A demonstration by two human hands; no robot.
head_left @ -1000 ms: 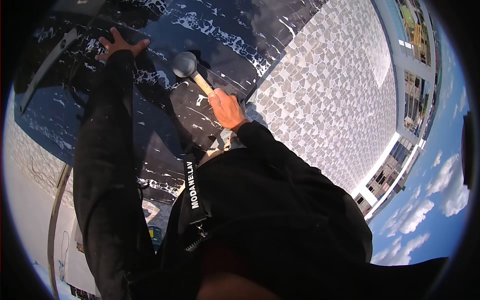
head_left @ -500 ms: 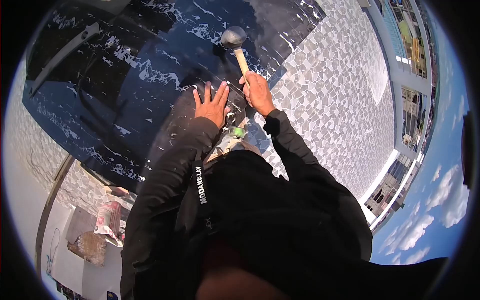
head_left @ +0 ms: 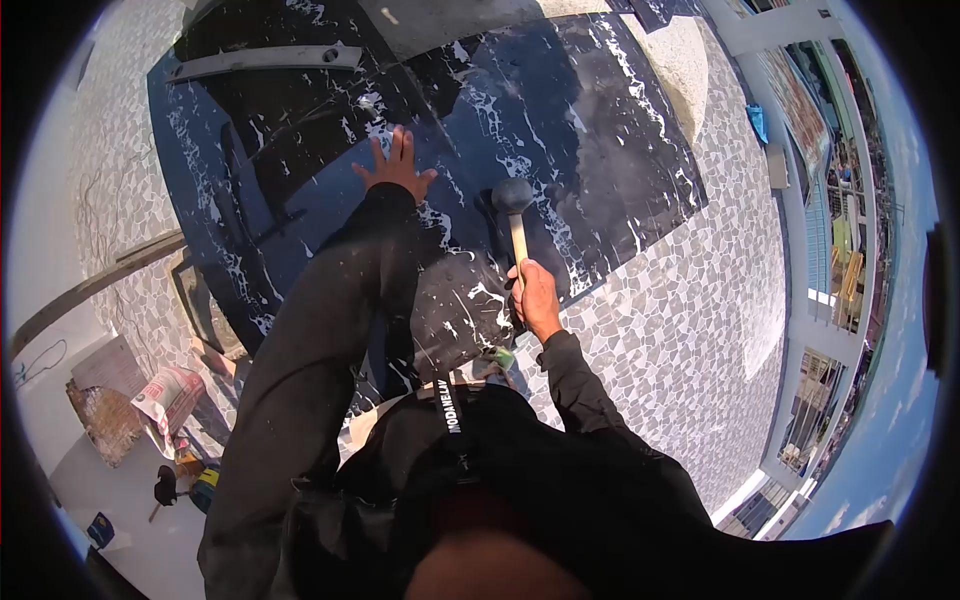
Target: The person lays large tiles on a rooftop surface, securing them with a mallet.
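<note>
Large glossy black tiles (head_left: 620,150) with white marbling lie beneath both hands. My left hand (head_left: 398,170) is spread flat on the tile, fingers pointing away from me, holding nothing. In my right hand (head_left: 539,298) is the pale wooden handle of a rubber mallet (head_left: 513,196). Its dark grey rounded head is over the tile surface, ahead and to the right of my left hand. Past my left hand, a long grey bar (head_left: 265,61) with a round spot near one end rests on the tiles.
Grey stone-patterned flooring (head_left: 690,330) surrounds the tiles. To the left are a long wooden beam (head_left: 95,287), a red and white bag (head_left: 168,400) and a worn board (head_left: 105,425). A white parapet (head_left: 840,200) with openings runs along the right.
My left hand has moved forward and left across the tile, still spread. My right hand keeps the mallet. The view has shifted, showing more of the far tiles.
</note>
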